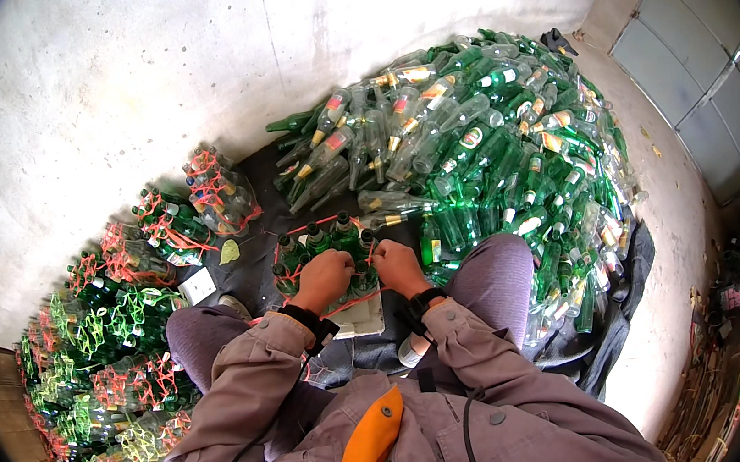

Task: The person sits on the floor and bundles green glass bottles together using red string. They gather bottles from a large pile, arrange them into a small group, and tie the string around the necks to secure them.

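In front of me a small cluster of green glass bottles (318, 239) stands upright between my knees, necks up. A strand of red plastic twine (327, 220) runs around it. My left hand (327, 279) is closed over the near side of the cluster, fingers curled at the twine. At the right side, my right hand (398, 268) is pinched closed on the twine beside the bottle necks. The fingertips of both hands are partly hidden, and so is the lower part of the bottles.
A large heap of loose bottles (490, 153) rises ahead and to the right. Bundles tied with red and green twine (138, 313) crowd the left side along a white wall (132, 63). Dark sheeting (251, 181) lies underneath. Stacked cardboard (712, 421) stands at far right.
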Available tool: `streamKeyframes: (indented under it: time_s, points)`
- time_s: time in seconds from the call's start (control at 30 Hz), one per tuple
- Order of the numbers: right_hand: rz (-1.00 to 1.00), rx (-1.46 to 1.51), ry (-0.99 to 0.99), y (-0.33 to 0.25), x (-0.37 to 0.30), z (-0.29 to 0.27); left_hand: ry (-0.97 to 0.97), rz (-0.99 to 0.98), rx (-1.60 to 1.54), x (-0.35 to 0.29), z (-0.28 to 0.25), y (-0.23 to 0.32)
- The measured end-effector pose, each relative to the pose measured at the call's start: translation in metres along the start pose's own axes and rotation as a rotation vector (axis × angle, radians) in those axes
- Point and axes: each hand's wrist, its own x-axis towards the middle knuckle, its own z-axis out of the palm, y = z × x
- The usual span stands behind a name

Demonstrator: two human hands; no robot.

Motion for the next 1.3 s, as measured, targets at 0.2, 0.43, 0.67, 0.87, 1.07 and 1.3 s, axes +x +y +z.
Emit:
streamKeyframes:
  time_s: [0.2, 0.43, 0.67, 0.87, 1.07, 1.3]
  points:
    - [0.012, -0.004, 0.009, -0.008, 0.000, 0.005, -0.023, 0.011, -0.016, 0.000, 0.002, -0.001]
    - [0.022, -0.025, -0.026, -0.010, 0.005, 0.008, -0.006, 0.040, 0.056, 0.001, 0.008, -0.008]
    - [0.245, 0.127, -0.059, -0.002, 0.002, 0.015, -0.063, 0.144, -0.119, -0.007, -0.010, -0.019]
    - [0.265, 0.114, -0.041, 0.009, 0.005, 0.010, 0.086, 0.003, -0.141, -0.022, -0.061, -0.028]
    - [0.196, 0.196, -0.118, -0.006, 0.007, 0.006, 0.146, -0.273, 0.102, -0.055, -0.076, -0.051]
    - [0.105, 0.248, -0.114, 0.005, 0.013, 0.011, 0.087, -0.454, 0.126, -0.074, -0.059, -0.059]
